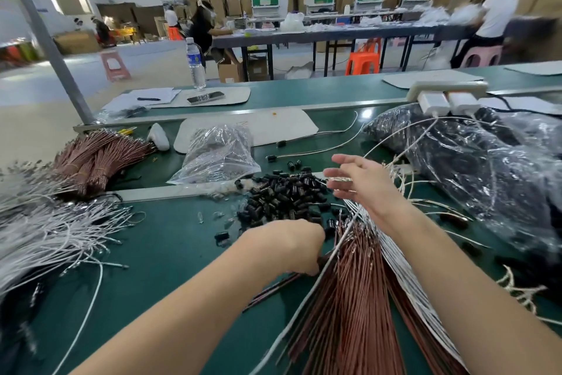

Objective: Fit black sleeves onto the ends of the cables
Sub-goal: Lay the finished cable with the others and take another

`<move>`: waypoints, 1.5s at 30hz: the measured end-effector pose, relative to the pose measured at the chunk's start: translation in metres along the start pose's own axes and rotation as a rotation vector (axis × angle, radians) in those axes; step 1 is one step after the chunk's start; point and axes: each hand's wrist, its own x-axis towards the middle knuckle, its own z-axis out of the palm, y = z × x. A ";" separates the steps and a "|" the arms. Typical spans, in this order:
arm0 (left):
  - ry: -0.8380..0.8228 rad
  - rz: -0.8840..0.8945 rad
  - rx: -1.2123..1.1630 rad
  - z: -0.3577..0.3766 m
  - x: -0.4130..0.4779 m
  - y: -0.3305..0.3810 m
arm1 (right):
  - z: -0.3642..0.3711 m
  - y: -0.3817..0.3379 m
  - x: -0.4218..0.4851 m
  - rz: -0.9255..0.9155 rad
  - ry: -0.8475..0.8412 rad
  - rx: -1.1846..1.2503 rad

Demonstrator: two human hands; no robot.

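The left hand (292, 245) has its grip curled on the fanned brown cables (349, 298) near their ends. At its 1 o'clock the right hand (360, 186) hovers, grip spread and apparently empty. The black sleeves (282, 195) lie heaped on the desk (170, 238) at the left hand's 12 o'clock. Best to single out one cable end, hold it steady, and push a sleeve on straight.

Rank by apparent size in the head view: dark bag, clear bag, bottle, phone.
1. dark bag
2. clear bag
3. bottle
4. phone
The bottle and phone lie farther from the camera, so their real sizes are unsure.
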 end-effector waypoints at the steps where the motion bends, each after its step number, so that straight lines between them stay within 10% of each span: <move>1: 0.027 -0.008 0.024 0.003 -0.003 0.004 | 0.002 0.002 -0.003 0.001 -0.003 -0.009; 19: 0.337 -0.240 0.034 -0.046 -0.060 -0.074 | 0.030 0.020 -0.028 -0.253 0.033 -0.485; 22: 0.527 -0.291 -0.230 -0.044 -0.067 -0.106 | 0.042 0.025 -0.031 -0.320 -0.044 -0.631; 26: 1.042 -0.182 -1.163 -0.012 -0.058 -0.132 | 0.060 0.029 -0.035 -0.311 -0.243 -0.868; 31: 1.126 -0.056 -2.076 0.054 -0.042 -0.141 | 0.079 0.036 -0.040 -0.299 -0.285 -1.145; 45: 1.133 -0.049 -2.233 0.083 -0.035 -0.142 | 0.084 0.063 -0.038 -0.446 -0.152 -0.981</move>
